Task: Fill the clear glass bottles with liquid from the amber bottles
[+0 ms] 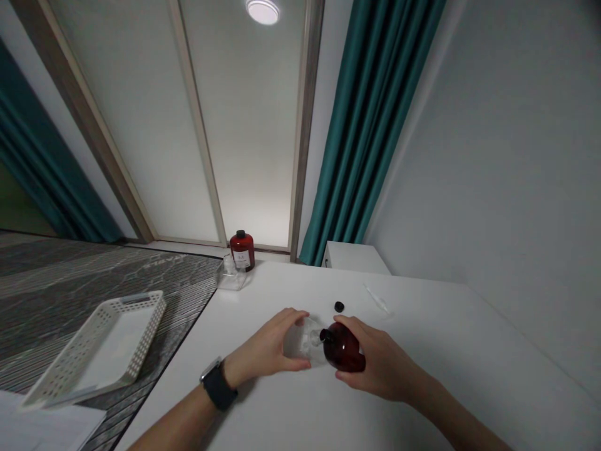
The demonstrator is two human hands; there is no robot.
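Observation:
My right hand (pixel 382 360) is wrapped round a dark red-brown bottle (pixel 342 351), which is tilted with its uncapped mouth pointing left. That mouth is over a clear, see-through container (pixel 305 341) on the white table. Around the container's left side curve the thumb and fingers of my left hand (pixel 270 347), which wears a dark watch on the wrist. A small black cap (pixel 339 306) lies just beyond the bottle. Whether liquid is flowing cannot be made out.
Farther back on the white table (pixel 263 413) stand another red-brown bottle (pixel 243 254) with a black cap and a clear tray (pixel 231 282). A thin clear dropper-like item (pixel 377 299) lies right of the cap. At left are a white perforated basket (pixel 77 351) and papers (pixel 51 423).

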